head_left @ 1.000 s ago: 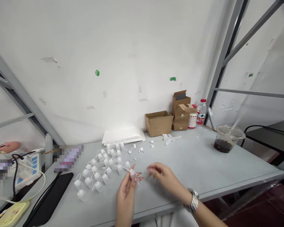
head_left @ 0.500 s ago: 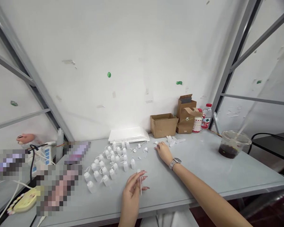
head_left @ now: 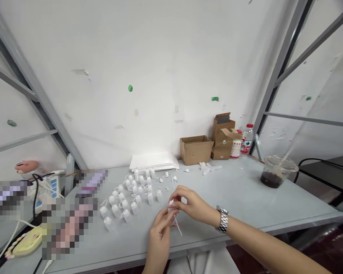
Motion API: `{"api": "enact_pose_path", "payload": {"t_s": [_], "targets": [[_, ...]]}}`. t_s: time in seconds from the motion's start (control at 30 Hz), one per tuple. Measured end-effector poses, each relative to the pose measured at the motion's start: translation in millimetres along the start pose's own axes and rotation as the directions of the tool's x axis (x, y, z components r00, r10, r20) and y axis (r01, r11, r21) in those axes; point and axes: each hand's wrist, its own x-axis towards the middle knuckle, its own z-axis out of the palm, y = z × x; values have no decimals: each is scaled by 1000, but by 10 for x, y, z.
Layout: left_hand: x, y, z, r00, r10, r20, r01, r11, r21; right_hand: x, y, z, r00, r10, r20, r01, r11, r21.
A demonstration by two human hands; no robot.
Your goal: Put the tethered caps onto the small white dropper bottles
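My left hand (head_left: 161, 228) is in front of me near the table's front edge, its fingers closed on a thin white plastic tube (head_left: 177, 225) that hangs down at a slant. My right hand (head_left: 185, 201) meets it from the right, thumb and forefinger pinched on a small white piece (head_left: 170, 204) at the tube's upper end. Fingers cover most of this piece, so its exact kind is unclear. To the left stand several small white squeeze bottles (head_left: 126, 216), many with thin looped tubes on top. Loose white caps (head_left: 174, 179) lie behind my hands.
Behind are a stack of white sheets (head_left: 154, 163), an open cardboard box (head_left: 196, 151), a brown paper bag (head_left: 221, 140) and bottles (head_left: 247, 140). Clear plastic pieces (head_left: 207, 168) lie before the box. A drink cup (head_left: 277, 173) stands right; a power strip (head_left: 52, 188) is at left.
My right hand has come back from the loose parts near the box to my left hand, and its fingers now pinch beside the left fingertips. The tube's lower end has swung right.
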Motion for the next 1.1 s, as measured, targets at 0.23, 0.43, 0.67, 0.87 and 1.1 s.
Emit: {"api": "enact_pose_path", "payload": {"t_s": [0.23,0.43,0.67,0.87,1.1], "targets": [[6,-81,-99,992,129,11,-130,989,76,62,-94,-102,962,-166,219,218,946,-240],[-129,38,-115,986,157,-56,-150,982,116,75,-240,-212,913,-258,317,351,891,-289],[-277,181,6,968,1,-251,-40,988,-149,-3,-388,-269,834,-366,414,520,771,-367],[-125,43,-208,993,-26,-116,30,999,38,-65,-424,-235,677,-492,547,736,426,-526],[-28,121,-284,983,183,3,-178,954,240,-110,-321,-175,611,-570,550,779,306,-548]]}}
